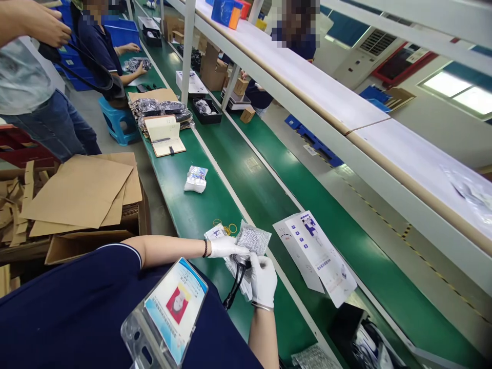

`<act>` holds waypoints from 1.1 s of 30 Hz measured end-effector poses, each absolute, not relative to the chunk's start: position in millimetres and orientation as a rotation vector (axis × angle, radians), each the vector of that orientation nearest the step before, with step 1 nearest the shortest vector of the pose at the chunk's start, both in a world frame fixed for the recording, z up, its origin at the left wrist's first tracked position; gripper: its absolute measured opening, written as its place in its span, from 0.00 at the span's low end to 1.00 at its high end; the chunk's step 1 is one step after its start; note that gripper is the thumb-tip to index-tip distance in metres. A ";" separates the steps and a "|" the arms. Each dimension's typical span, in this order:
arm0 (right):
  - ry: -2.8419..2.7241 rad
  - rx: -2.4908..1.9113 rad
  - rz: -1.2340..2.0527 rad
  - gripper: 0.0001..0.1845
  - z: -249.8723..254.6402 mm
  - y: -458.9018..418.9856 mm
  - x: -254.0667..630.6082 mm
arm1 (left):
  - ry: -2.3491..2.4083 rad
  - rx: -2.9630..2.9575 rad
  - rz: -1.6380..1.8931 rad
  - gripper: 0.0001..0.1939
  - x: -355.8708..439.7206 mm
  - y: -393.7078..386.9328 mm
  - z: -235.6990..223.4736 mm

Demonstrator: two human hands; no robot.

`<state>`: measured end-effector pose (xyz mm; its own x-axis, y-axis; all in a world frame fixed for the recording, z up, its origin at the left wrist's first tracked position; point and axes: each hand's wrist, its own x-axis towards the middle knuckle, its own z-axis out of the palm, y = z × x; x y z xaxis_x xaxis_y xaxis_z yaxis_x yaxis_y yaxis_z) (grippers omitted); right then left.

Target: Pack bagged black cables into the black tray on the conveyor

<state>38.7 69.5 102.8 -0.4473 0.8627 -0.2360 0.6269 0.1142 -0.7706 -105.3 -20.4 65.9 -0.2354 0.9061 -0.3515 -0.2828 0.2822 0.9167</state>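
Note:
Both my hands wear white gloves and meet over the green bench. My left hand pinches the edge of a silvery bubble-wrap pouch. My right hand is closed around a small black item with a black cord hanging from it, right at the pouch's mouth. A few more pouches lie under my hands. Yellow rubber bands rest on the bench just beyond my left hand. A printed white leaflet lies on the conveyor belt to the right.
A small white packet lies farther up the bench, then an open notebook and bagged parts. Flat cardboard sheets are stacked at left. Other people work at the far end and stand at upper left. A white shelf runs overhead.

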 end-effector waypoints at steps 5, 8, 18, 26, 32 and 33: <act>-2.091 -1.431 1.296 0.27 108.6 72.8 34.6 | 1.454 0.857 1.209 0.27 -110.2 -23.1 73.8; -2.063 -1.412 1.358 0.28 108.8 74.3 36.6 | 1.522 0.901 1.162 0.27 -108.8 -23.0 75.5; -2.092 -1.373 1.292 0.29 109.9 84.1 40.2 | 1.490 0.920 1.208 0.28 -104.9 -17.9 77.0; -2.125 -1.320 1.221 0.26 111.3 87.6 35.1 | 1.341 0.913 1.263 0.25 -109.0 -11.3 73.3; -2.044 -1.320 1.295 0.24 114.4 92.0 30.2 | 1.246 0.856 1.336 0.29 -113.8 -5.2 84.5; -2.020 -1.326 1.313 0.24 113.6 91.9 30.1 | 1.234 0.856 1.320 0.29 -114.1 -5.4 85.3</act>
<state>30.1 91.9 113.6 -0.4770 0.8637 -0.1630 0.4997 0.1139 -0.8586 -114.1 -5.4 85.3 -0.1560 0.9744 -0.1618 -0.2266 0.1241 0.9661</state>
